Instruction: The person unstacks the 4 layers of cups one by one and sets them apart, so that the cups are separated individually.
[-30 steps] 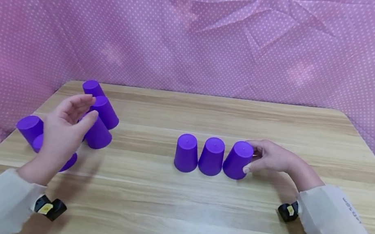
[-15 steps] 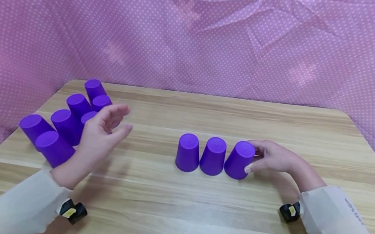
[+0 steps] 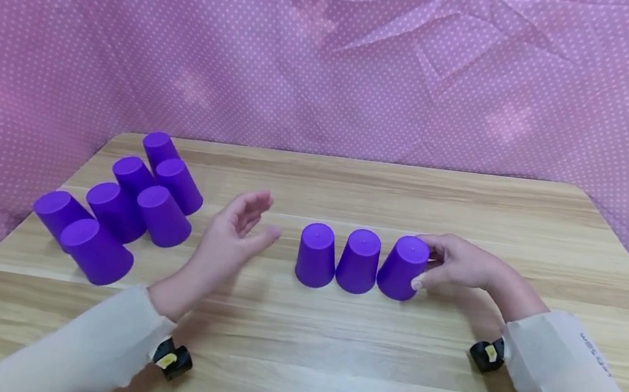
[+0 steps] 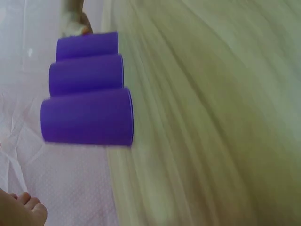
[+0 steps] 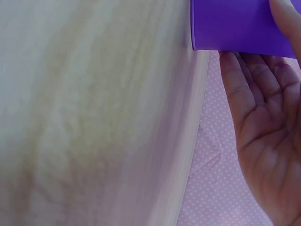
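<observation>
Three purple cups stand upside down in a row at the middle of the table: a left cup (image 3: 317, 257), a middle cup (image 3: 358, 262) and a right cup (image 3: 401, 268). My right hand (image 3: 456, 264) grips the right cup, thumb on its near side and fingers behind. The right wrist view shows that cup (image 5: 240, 26) between thumb and fingers, its rim at the tabletop. My left hand (image 3: 232, 229) is in the air left of the row, fingers loosely bent and holding nothing. From the left wrist, the row's nearest cup (image 4: 87, 117) appears ahead of the fingers.
Several more upside-down purple cups (image 3: 163, 218) stand grouped at the table's left. The wooden table (image 3: 358, 384) ends at a pink dotted cloth (image 3: 338, 54) hanging behind and along the sides. A small black camera (image 3: 173, 360) is strapped at the left wrist.
My left hand has moved right, from over the left group of cups to near the row, uncovering that group. My right hand stays on the right cup.
</observation>
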`<state>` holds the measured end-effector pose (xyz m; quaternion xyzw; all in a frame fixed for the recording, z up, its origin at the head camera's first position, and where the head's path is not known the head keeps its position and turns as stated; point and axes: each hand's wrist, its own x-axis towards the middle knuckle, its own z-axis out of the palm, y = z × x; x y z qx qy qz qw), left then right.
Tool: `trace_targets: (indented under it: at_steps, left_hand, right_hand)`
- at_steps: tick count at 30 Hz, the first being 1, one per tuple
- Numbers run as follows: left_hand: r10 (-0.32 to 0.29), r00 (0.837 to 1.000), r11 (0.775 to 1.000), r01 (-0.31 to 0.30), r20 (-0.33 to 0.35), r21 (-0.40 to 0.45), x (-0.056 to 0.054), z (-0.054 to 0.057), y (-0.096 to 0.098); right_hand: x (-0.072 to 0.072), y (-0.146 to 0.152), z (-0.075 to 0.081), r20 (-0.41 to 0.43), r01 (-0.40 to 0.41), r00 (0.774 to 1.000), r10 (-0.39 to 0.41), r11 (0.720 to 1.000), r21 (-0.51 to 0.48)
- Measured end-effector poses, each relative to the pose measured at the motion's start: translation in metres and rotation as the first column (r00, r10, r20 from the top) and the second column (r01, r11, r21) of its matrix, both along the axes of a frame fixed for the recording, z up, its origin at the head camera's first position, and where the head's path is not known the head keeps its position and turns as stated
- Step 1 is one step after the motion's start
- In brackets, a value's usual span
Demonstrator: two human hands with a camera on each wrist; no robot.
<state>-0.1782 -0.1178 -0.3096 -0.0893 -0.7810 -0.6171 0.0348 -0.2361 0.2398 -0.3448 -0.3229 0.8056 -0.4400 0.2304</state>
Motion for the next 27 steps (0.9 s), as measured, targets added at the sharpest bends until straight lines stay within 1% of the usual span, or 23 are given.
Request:
trace_targets:
  at_steps: [2, 5, 9, 12, 15, 19, 22, 27]
  left_hand:
    - [-0.002, 1.000, 1.000, 0.001, 0.026, 0.025, 0.001, -0.002, 0.007]
    - [0.016, 0.999, 0.997, -0.020, 0.050, 0.074, 0.002, -0.005, 0.016]
    - [0.016, 0.997, 0.995, -0.024, 0.082, 0.100, 0.005, -0.011, 0.026]
    - [0.010, 0.994, 0.996, -0.019, 0.111, 0.085, 0.007, -0.015, 0.033]
    - [0.007, 0.992, 0.996, -0.019, 0.128, 0.091, 0.009, -0.019, 0.039]
    - [-0.003, 0.992, 0.996, -0.008, 0.124, 0.087, 0.009, -0.023, 0.047]
    - [-0.001, 0.993, 0.999, -0.005, 0.116, 0.049, 0.007, -0.026, 0.051]
    - [0.028, 0.993, 1.000, -0.027, 0.117, -0.008, 0.003, -0.029, 0.054]
  right_hand:
    - [0.000, 0.000, 0.000, -0.002, -0.004, 1.000, 0.004, 1.000, -0.001]
    - [0.000, 0.000, 0.000, -0.007, -0.010, 1.000, 0.010, 1.000, -0.003]
    - [0.000, -0.001, -0.001, -0.010, -0.012, 1.000, 0.012, 1.000, -0.005]
    - [0.000, -0.001, -0.001, -0.004, -0.012, 1.000, 0.011, 1.000, -0.009]
    - [0.000, 0.000, -0.001, 0.000, -0.009, 1.000, 0.008, 1.000, -0.012]
    - [-0.001, 0.000, -0.001, 0.000, -0.003, 1.000, 0.003, 1.000, -0.009]
    - [-0.001, 0.001, -0.002, 0.005, -0.003, 1.000, 0.003, 1.000, -0.012]
    - [-0.001, 0.001, -0.003, -0.001, -0.011, 1.000, 0.011, 1.000, -0.016]
